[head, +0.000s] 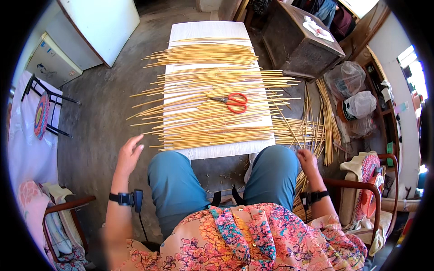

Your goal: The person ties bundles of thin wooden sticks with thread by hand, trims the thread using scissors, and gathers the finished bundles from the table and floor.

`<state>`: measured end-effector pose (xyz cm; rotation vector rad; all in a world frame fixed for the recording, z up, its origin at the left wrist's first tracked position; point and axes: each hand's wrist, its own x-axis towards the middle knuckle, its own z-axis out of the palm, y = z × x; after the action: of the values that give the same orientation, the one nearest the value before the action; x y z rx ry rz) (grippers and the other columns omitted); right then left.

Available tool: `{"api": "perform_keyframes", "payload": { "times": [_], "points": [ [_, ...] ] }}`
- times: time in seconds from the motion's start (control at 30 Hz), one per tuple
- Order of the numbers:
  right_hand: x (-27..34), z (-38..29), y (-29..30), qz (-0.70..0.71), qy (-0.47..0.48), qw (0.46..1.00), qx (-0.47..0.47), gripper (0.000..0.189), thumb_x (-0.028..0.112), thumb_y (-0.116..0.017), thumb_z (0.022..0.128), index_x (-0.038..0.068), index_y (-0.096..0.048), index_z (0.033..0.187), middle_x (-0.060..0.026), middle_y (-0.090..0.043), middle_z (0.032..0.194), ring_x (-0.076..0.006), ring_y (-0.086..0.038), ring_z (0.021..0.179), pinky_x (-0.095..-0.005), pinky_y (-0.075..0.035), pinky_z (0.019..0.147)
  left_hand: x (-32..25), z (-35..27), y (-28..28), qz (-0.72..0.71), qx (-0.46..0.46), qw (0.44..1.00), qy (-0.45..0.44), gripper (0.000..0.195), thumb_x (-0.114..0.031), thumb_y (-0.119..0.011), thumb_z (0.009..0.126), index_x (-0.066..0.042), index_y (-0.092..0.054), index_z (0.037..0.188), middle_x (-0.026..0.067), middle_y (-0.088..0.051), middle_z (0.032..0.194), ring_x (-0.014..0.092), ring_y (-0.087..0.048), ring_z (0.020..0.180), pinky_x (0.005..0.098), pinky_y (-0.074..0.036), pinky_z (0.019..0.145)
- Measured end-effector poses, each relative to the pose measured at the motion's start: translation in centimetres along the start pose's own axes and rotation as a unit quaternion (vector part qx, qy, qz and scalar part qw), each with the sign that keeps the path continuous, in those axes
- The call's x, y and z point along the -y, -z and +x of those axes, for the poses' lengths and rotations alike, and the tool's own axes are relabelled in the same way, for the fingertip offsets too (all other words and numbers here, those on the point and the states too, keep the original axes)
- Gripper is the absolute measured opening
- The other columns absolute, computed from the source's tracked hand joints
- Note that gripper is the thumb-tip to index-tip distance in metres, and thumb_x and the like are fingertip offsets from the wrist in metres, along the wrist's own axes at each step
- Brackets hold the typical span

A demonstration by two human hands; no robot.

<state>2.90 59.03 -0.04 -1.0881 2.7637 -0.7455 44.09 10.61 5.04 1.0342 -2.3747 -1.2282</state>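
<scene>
Before me, many thin yellow straw-like stalks (203, 133) lie crosswise on a white tabletop (206, 31), their ends overhanging both sides. A thin pale line, like thread, crosses the stalks near their middle. Scissors with red handles (237, 103) rest on top of them, blades pointing left. Off the table's near left corner is my left hand (129, 154), thumb and fingers apart, its fingertips close to one stalk's end. My right hand (308, 162) is beside my right knee with curled fingers, near loose stalks; whether it grips one is unclear.
More stalks (298, 130) and a long bundle (329, 125) lie at the right. A dark wooden cabinet (288, 40) stands behind them, near plastic-wrapped containers (357, 105). Wooden-armed chairs (352, 184) flank me. A folding stool (52, 108) is at far left.
</scene>
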Motion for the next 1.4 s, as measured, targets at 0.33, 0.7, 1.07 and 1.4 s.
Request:
{"api": "perform_keyframes", "payload": {
  "times": [0.33, 0.7, 1.07, 1.4],
  "points": [
    [10.9, 12.6, 3.8, 0.050, 0.125, 0.981, 0.138, 0.018, 0.011, -0.059, 0.082, 0.001, -0.060, 0.097, -0.0153, -0.062, 0.085, -0.0304, -0.061, 0.079, -0.0347, -0.048, 0.068, -7.9, 13.5, -0.2, -0.072, 0.237, 0.968, 0.037, 0.045, -0.012, -0.062, 0.083, 0.000, -0.049, 0.125, 0.0106, -0.054, 0.122, 0.019, -0.052, 0.111, 0.0306, -0.041, 0.096],
    [9.3, 16.9, 1.7, 0.125, 0.055, 0.981, 0.138, 0.020, 0.011, -0.059, 0.083, -0.002, -0.058, 0.098, -0.0116, -0.063, 0.083, -0.0210, -0.062, 0.077, -0.0303, -0.048, 0.068, -16.1, 25.8, -8.7, 0.189, 0.255, 0.943, -0.105, 0.052, -0.024, -0.059, 0.086, -0.001, -0.043, 0.130, 0.0163, -0.045, 0.132, 0.026, -0.041, 0.123, 0.0329, -0.031, 0.103],
    [-1.8, 9.3, -3.8, 0.368, -0.273, 0.881, 0.121, 0.020, 0.011, -0.054, 0.089, -0.002, -0.058, 0.103, -0.0080, -0.064, 0.089, -0.0136, -0.063, 0.077, -0.0245, -0.050, 0.066, -12.2, 37.1, -18.9, 0.413, 0.172, 0.880, -0.161, 0.069, -0.050, -0.043, 0.089, -0.006, -0.027, 0.140, 0.0190, -0.020, 0.147, 0.030, -0.016, 0.137, 0.0394, -0.016, 0.111],
    [-6.0, 7.9, -9.2, 0.415, -0.333, 0.839, 0.110, 0.016, 0.010, -0.055, 0.088, 0.000, -0.059, 0.099, -0.0066, -0.064, 0.086, -0.0128, -0.062, 0.073, -0.0234, -0.048, 0.063, -9.7, 37.0, -23.9, 0.439, 0.132, 0.873, -0.166, 0.075, -0.060, -0.034, 0.089, -0.008, -0.024, 0.142, 0.0188, -0.016, 0.148, 0.031, -0.012, 0.138, 0.0521, -0.011, 0.108]
  ]
}}
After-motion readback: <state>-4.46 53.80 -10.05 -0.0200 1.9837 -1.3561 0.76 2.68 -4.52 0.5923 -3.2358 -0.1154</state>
